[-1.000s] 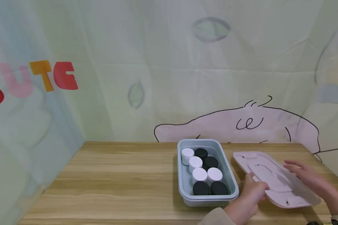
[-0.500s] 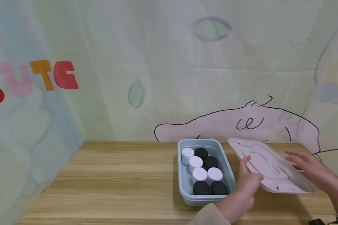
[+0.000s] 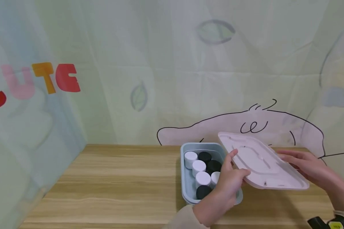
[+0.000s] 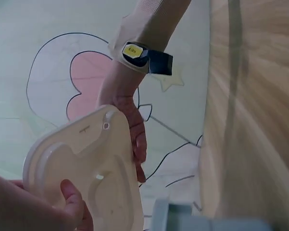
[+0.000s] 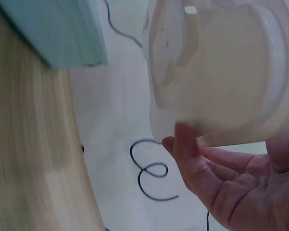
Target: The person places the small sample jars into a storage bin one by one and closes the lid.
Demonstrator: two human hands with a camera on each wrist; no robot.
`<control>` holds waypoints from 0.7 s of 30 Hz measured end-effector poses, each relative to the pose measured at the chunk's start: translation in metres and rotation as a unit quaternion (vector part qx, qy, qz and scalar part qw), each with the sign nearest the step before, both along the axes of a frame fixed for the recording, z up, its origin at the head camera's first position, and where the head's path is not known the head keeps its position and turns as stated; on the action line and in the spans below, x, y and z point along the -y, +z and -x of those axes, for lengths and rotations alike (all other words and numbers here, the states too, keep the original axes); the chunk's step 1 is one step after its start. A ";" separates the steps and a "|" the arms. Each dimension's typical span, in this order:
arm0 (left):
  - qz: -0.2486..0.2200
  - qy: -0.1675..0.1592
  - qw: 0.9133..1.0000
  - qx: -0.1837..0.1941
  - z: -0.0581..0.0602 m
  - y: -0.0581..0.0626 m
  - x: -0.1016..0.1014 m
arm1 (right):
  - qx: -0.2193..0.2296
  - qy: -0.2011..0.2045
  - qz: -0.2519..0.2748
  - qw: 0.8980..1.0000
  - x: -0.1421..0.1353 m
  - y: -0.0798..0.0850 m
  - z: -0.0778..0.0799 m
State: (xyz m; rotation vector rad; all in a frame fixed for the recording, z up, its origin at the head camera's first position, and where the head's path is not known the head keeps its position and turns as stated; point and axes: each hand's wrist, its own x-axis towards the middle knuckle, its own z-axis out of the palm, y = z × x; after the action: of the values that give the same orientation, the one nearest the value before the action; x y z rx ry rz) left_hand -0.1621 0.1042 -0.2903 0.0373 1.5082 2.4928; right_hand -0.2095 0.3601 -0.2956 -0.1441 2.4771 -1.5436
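A pale lid (image 3: 263, 162) is tilted in the air, its near right corner lower, over the right side of a blue-grey box (image 3: 184, 181). My left hand (image 3: 227, 184) grips its left edge, the thumb on the upper face. The opposite edge is held by my right hand (image 3: 306, 165); the right wrist view shows this hand's fingers (image 5: 187, 144) on both sides of the rim. Inside the box stand white jars (image 3: 203, 179) and black jars (image 3: 204, 157), with some at the right hidden behind my left hand and the lid.
The box rests on a wood-grain table (image 3: 117, 184), near its right part. Behind rises a printed cloth backdrop (image 3: 172, 79). A dark wrist device (image 3: 333, 222) with a yellow label sits on my right wrist.
The lid has risen from the table and moved left toward the box, carried by my left hand. My right hand has come onto its right edge. The box has stayed in place.
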 end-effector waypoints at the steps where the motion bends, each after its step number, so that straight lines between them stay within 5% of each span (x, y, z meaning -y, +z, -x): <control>1: 0.007 -0.007 1.000 -0.008 0.000 0.001 0.007 | 0.003 0.003 0.014 1.000 0.003 0.002 0.000; 10: 0.076 -0.076 0.989 -0.098 0.010 0.010 0.075 | -0.040 0.039 0.009 0.998 0.043 0.020 0.003; 14: 0.099 -0.078 0.983 -0.133 0.016 0.010 0.101 | -0.059 0.068 0.044 0.995 0.059 0.026 0.004; 21: 0.157 -0.043 0.969 -0.184 0.023 0.010 0.133 | -0.125 0.042 0.014 0.991 0.097 0.036 -0.001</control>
State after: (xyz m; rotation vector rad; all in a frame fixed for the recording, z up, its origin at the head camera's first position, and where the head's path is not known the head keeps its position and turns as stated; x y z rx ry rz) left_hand -0.1856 -0.0290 -0.2807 0.5248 1.9816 2.2355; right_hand -0.2084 0.2634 -0.2599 -0.4657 2.5972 -1.6129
